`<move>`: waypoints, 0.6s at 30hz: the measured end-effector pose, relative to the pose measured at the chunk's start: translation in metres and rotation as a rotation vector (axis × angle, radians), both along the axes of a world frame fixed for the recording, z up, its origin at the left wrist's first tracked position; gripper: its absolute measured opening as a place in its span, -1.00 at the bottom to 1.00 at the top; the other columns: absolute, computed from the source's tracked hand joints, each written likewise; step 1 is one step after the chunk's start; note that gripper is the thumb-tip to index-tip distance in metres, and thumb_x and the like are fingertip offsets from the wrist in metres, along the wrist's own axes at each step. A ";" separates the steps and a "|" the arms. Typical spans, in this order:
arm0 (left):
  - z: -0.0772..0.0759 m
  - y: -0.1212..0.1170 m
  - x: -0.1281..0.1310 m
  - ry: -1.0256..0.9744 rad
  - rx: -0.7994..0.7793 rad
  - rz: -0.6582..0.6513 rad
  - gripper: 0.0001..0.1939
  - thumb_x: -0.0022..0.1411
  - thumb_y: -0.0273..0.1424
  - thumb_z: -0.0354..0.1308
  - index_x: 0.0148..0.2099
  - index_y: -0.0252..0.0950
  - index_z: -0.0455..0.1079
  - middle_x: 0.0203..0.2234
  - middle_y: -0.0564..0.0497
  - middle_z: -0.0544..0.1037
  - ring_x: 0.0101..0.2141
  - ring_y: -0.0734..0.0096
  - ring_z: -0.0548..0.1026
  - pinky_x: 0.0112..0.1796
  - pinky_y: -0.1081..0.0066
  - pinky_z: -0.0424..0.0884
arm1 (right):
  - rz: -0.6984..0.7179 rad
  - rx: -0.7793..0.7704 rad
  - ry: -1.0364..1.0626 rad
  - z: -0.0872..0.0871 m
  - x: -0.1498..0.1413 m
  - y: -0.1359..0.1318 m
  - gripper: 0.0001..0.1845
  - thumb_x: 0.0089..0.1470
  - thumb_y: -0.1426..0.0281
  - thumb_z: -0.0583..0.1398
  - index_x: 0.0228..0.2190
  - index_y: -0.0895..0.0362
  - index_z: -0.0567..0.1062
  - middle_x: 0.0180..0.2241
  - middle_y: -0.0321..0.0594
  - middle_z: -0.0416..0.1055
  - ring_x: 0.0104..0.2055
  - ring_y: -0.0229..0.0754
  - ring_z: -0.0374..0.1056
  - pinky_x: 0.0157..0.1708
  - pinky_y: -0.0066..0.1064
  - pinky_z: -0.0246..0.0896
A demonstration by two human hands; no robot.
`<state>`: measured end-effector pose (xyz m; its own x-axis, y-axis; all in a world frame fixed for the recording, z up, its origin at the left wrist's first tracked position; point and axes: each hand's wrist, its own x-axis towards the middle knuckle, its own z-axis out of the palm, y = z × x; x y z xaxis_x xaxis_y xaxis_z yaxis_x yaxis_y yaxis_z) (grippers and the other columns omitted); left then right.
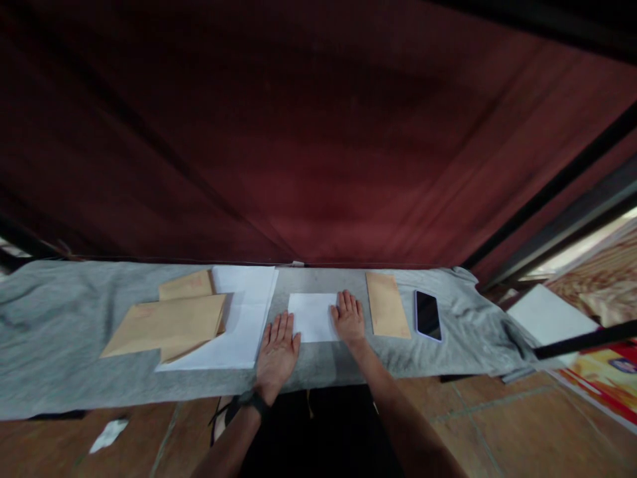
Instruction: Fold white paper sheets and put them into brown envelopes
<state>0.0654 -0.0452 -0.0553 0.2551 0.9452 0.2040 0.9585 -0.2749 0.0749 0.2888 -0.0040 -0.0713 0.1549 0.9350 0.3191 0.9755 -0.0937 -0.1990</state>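
Observation:
A small white sheet of paper (312, 318), perhaps folded, lies flat between my hands on the grey cloth (308, 366). My right hand (349, 318) rests open on its right edge, palm down. At the lower left edge of that sheet, my left hand (279, 348) lies flat with fingers stretched; its thumb is close to the paper. Left of it is a stack of larger white sheets (243, 332), partly covered by several brown envelopes (172, 322). One more brown envelope (388, 305) lies to the right of my right hand.
A phone (428, 315) with a dark screen lies right of the single envelope. Behind the cloth-covered surface rises a dark red panel (308, 166). On the tiled floor (462, 418) at the lower left is a crumpled white scrap (108, 435). A white box-like object (550, 315) stands at the right.

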 end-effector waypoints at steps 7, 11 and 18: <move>0.004 0.003 0.001 0.005 0.020 -0.010 -0.37 0.43 -0.23 -0.21 0.41 -0.46 0.12 0.35 -0.20 0.21 0.36 0.06 0.14 0.33 0.03 0.04 | -0.129 0.048 0.187 0.008 0.011 -0.040 -0.53 0.26 0.37 0.05 0.14 0.23 0.42 0.12 0.09 0.42 0.13 0.06 0.34 0.12 -0.15 0.21; 0.004 0.003 0.002 0.003 0.029 -0.013 -0.38 0.43 -0.24 -0.20 0.40 -0.47 0.15 0.34 -0.21 0.23 0.36 0.03 0.13 0.31 0.02 0.07 | -0.212 -0.066 0.466 0.024 0.013 -0.049 -0.69 0.19 0.42 0.12 -0.06 0.15 0.54 -0.08 0.06 0.51 0.01 0.03 0.42 0.00 -0.25 0.27; 0.006 0.004 0.002 -0.048 0.014 -0.009 -0.38 0.43 -0.26 -0.17 0.39 -0.50 0.16 0.34 -0.23 0.23 0.37 0.03 0.10 0.33 0.02 0.01 | -0.281 -0.111 0.764 0.041 0.020 -0.035 -0.87 0.12 0.35 0.21 -0.29 0.10 0.54 -0.32 -0.17 0.56 -0.19 -0.13 0.49 -0.25 -0.44 0.28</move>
